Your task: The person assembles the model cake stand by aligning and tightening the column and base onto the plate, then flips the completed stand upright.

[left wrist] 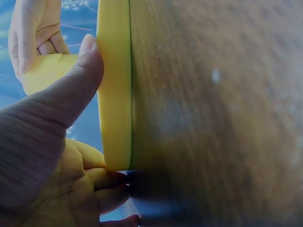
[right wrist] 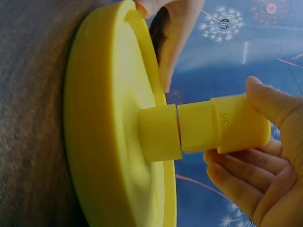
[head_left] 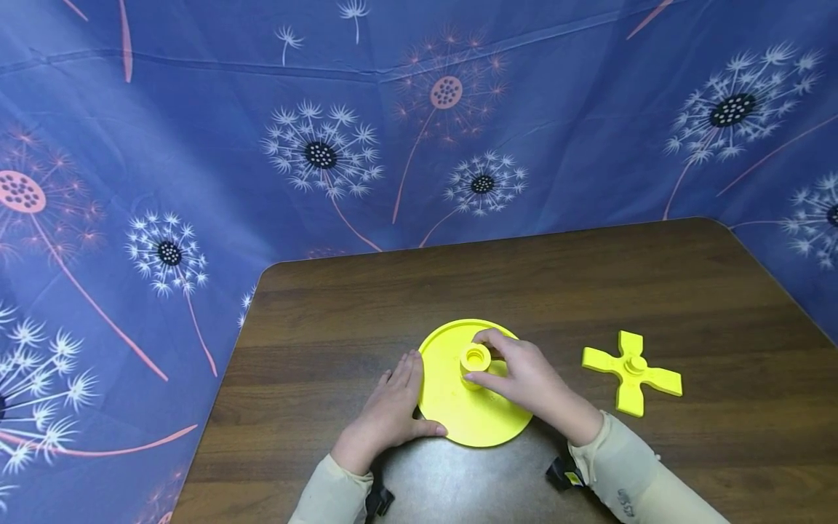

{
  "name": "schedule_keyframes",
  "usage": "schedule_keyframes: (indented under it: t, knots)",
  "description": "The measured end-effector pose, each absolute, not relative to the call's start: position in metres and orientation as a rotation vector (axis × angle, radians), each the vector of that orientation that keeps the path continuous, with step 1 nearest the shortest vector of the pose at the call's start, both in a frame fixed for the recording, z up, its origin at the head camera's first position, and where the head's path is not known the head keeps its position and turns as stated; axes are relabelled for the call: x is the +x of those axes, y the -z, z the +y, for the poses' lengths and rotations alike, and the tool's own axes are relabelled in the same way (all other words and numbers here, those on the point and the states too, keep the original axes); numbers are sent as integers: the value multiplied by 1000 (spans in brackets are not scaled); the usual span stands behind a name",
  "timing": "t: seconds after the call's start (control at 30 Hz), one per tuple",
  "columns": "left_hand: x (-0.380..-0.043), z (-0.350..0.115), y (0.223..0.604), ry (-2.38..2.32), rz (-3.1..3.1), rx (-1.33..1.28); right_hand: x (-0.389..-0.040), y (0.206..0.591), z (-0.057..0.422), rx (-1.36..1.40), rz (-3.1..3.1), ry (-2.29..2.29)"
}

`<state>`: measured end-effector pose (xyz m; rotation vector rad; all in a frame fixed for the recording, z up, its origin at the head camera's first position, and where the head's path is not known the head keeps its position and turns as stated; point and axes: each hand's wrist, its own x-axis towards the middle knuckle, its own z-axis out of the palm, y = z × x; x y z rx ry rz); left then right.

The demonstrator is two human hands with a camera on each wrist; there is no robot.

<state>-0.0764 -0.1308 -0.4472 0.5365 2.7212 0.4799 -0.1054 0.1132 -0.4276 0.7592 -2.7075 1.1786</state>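
Note:
A round yellow plate with a raised rim (head_left: pixel 484 422) lies on the table, a short post (right wrist: pixel 158 132) standing at its centre. My right hand (head_left: pixel 530 371) pinches a hollow yellow cylinder (head_left: pixel 475 369) between thumb and fingers. In the right wrist view that stepped cylinder, marked 34, lines up with the post, a thin dark seam between them. Along the plate's left edge rests my left hand (head_left: pixel 393 411), fingers extended and thumb spread to the near rim. The left wrist view shows its thumb on the plate's side wall.
To the right of the plate, a yellow four-armed cross piece (head_left: pixel 633 382) with a round central stub lies flat. The brown wooden table (head_left: pixel 340 327) runs back to a blue dandelion-print cloth (head_left: pixel 563 109) hanging behind it.

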Motion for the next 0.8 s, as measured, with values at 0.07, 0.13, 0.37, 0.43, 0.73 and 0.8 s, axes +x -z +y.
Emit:
schedule_keyframes:
  t: [0.07, 0.13, 0.37, 0.43, 0.73, 0.8]
  knots:
    - [-77, -131, 447, -480, 2718, 531, -104, 429, 110, 710, -2702, -1131]
    - [-77, -131, 447, -481, 2716, 528, -103, 430, 108, 666, -2699, -1080]
    - [-77, -131, 448, -477, 2718, 523, -101, 431, 106, 626, -2704, -991]
    - [-77, -131, 448, -474, 2723, 526, -101, 432, 107, 636, -2721, -989]
    - [-76, -130, 447, -489, 2721, 529, -106, 424, 122, 867, -2721, -1298]
    - [-76, -130, 446, -489, 2717, 521, -108, 422, 124, 947, -2724, -1368]
